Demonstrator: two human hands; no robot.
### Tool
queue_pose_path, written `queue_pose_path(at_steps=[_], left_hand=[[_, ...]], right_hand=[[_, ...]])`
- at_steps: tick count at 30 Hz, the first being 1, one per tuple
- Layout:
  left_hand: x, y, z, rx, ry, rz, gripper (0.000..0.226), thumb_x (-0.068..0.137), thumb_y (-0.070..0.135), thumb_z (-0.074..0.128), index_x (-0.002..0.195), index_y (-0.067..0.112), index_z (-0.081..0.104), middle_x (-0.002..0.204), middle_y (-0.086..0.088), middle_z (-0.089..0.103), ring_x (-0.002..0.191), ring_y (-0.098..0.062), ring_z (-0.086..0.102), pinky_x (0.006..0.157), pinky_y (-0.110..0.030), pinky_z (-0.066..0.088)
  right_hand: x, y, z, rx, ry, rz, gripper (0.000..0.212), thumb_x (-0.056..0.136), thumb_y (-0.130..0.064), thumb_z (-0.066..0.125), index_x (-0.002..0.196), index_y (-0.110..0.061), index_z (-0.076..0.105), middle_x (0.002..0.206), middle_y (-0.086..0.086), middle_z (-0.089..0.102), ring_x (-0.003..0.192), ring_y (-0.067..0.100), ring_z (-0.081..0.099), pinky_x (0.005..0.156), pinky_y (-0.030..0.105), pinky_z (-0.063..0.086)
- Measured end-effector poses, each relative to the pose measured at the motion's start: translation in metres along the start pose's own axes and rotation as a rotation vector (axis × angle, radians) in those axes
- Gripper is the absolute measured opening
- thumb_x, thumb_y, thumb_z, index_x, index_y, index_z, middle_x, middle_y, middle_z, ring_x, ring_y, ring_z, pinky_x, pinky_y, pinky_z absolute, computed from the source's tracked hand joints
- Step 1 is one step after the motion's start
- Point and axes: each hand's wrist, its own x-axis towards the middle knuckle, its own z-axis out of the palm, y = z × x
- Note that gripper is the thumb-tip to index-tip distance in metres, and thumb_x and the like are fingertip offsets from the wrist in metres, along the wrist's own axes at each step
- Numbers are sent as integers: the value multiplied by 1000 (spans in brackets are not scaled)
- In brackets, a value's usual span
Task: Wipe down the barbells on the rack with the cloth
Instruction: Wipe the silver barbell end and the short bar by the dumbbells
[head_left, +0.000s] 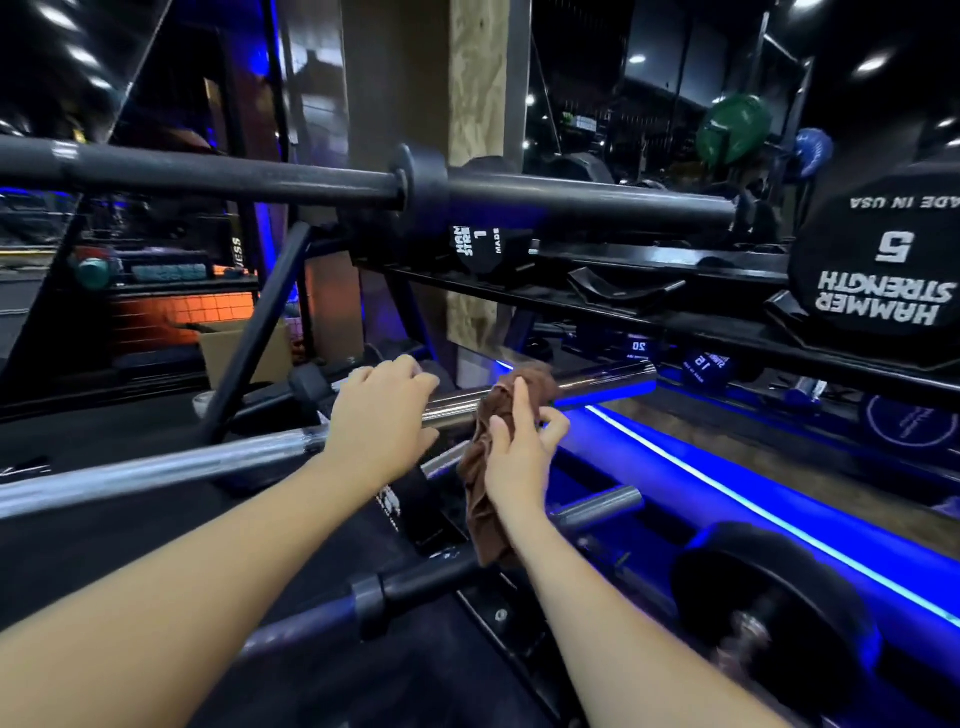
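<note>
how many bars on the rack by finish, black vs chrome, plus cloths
Black barbells: 2, the top one and the bottom one.
Chrome barbells: 2, the long one under the left hand, and a short end below it.
Brown cloth: 1, held by the right hand.
Total: 5.

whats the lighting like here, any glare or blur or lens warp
Head view: dim gym, lit mostly by a blue light strip on the right; bright glare along the chrome barbell that the brown cloth lies on; wide-angle warp bows the black barbell on top; the weight plate at lower right is blurred.
</note>
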Motion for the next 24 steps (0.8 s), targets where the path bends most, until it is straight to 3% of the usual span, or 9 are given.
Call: queue_pose_path(at_steps=[2,6,10,14,19,22,24], left_hand=[[-17,-15,-3,-11,27,-26,58,82,45,64,133,25,47,128,3,47,118,-18,47,99,-31,32],[-39,-38,2,-7,-12,-73,77,69,43,76,133,17,44,126,-3,48,115,-23,49,97,-34,36],[-36,-43,8,-36,1,-66,55,60,22,80,109,7,59,105,-11,58,92,-31,60,78,-39,51],[-27,-46,-1,-20,-126,-94,52,65,30,73,111,16,55,111,-3,54,100,-23,56,80,-31,45],[-9,-56,-14,-56,-248,-107,45,52,37,79,89,18,61,74,5,50,73,-19,52,60,-26,35],[-3,-61,-21,-169,-311,-140,41,46,41,83,67,18,56,63,3,53,62,-17,49,49,-26,33],[0,-64,-26,-251,-361,-174,47,45,42,87,69,14,57,65,-5,56,69,-22,56,49,-28,36]], right_hand=[[-18,-11,13,-13,-30,-42,53,94,-9,53,144,-23,40,131,10,25,116,30,42,105,29,31],[-50,-31,32,-31,-94,-168,54,92,-5,55,141,-24,45,128,10,27,115,29,41,105,25,29],[-71,-50,38,-139,-180,-243,53,93,-6,51,140,-30,44,136,6,24,120,23,32,102,20,26],[-69,-52,32,-290,-207,-291,54,95,-9,46,142,-34,38,143,4,19,123,24,26,103,30,31],[-68,-46,34,-425,-178,-373,70,86,-4,53,146,-35,31,146,7,18,126,28,23,99,40,39],[-61,-36,36,-468,-124,-442,82,72,-2,62,143,-32,36,138,7,18,119,31,26,90,43,47],[-55,-28,33,-477,-126,-431,87,68,0,64,143,-33,34,137,4,16,118,30,24,89,45,47]])
